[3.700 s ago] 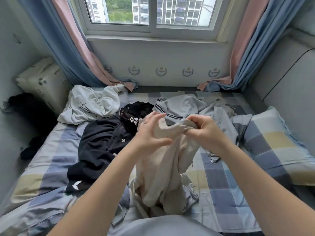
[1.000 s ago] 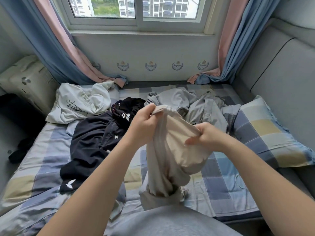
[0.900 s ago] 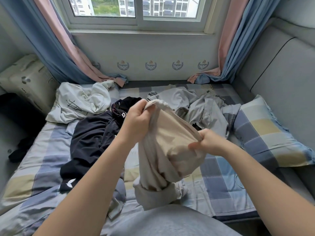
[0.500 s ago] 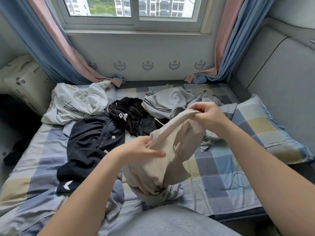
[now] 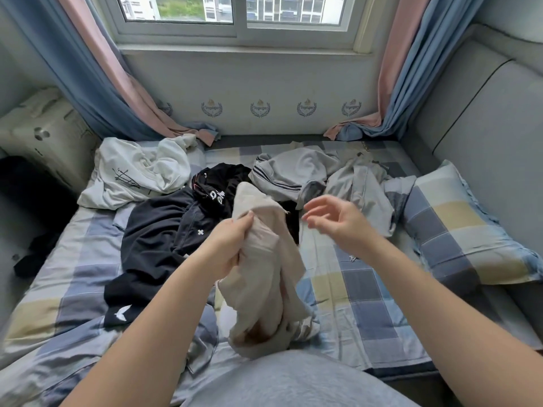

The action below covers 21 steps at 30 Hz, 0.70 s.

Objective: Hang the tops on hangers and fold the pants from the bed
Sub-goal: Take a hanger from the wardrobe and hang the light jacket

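Beige garment (image 5: pixel 264 277): bunched and held up over the near part of the bed (image 5: pixel 367 304), lower end sagging to the sheet. Left grip (image 5: pixel 232 245) clenched on its upper fabric. Right grip (image 5: pixel 332 221) free, fingers loosely spread, holding nothing. Step, as judged: untangling one piece; top or pants unclear. The next move calls for the right grip to take an edge and spread it.

Light: soft daylight from the window (image 5: pixel 235 13) at the top; bright and even over the bed (image 5: pixel 367 312).
Shadows: faint, diffuse around the clothes; the far left side falls dark.
Glare: outdoor view pale, slightly washed out.
Blur: right grip (image 5: pixel 338 226) fingers smeared by motion; left grip (image 5: pixel 232 245) and garment (image 5: pixel 264 277) sharper.
Distortion: wide-angle; window frame bows, curtains (image 5: pixel 411 69) lean inward, forearms (image 5: pixel 440 318) swell toward the lower corners.
Focus: slightly soft overall; wall emblems (image 5: pixel 260 108) too soft to read.
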Each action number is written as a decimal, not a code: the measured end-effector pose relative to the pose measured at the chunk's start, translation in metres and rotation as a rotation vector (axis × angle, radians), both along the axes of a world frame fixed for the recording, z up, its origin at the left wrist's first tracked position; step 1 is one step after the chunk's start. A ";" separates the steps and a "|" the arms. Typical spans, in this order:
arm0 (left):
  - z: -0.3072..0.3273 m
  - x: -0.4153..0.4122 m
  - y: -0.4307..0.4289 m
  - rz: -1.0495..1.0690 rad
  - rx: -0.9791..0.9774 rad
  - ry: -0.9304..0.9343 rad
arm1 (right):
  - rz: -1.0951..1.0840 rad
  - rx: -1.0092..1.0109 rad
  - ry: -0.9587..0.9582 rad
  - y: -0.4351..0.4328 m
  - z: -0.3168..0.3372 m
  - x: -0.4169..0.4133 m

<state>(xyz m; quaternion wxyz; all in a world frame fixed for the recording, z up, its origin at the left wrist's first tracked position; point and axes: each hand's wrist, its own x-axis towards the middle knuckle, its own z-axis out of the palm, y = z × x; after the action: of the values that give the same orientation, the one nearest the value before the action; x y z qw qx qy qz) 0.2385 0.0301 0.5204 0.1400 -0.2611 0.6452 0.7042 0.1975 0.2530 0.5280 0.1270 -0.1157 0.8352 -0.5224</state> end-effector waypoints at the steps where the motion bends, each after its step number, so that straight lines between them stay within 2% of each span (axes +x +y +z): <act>1: 0.005 -0.001 0.001 0.045 0.068 0.001 | 0.062 -0.004 -0.052 -0.003 -0.005 0.008; 5: 0.030 0.000 0.004 0.040 0.288 0.005 | 0.217 0.044 -0.160 -0.018 -0.031 0.030; 11: 0.050 -0.001 0.006 -0.005 0.374 0.039 | 0.107 -0.015 -0.201 -0.023 -0.062 0.027; 14: 0.045 -0.006 -0.003 0.016 0.394 0.042 | 0.072 0.153 -0.201 -0.007 -0.080 0.021; 18: 0.032 -0.012 -0.021 0.122 0.328 0.022 | -0.012 0.412 -0.214 0.027 -0.104 0.011; 19: 0.027 -0.013 -0.025 0.142 0.273 0.035 | -0.055 0.426 -0.200 0.035 -0.106 0.009; 21: 0.015 -0.015 -0.034 0.099 0.033 0.043 | -0.127 0.403 -0.142 0.045 -0.102 0.004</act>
<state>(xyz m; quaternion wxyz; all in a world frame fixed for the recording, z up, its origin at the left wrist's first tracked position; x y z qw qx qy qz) 0.2237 -0.0042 0.5357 0.0952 -0.2752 0.6226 0.7263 0.2013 0.2984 0.4263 0.1729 0.0020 0.9174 -0.3585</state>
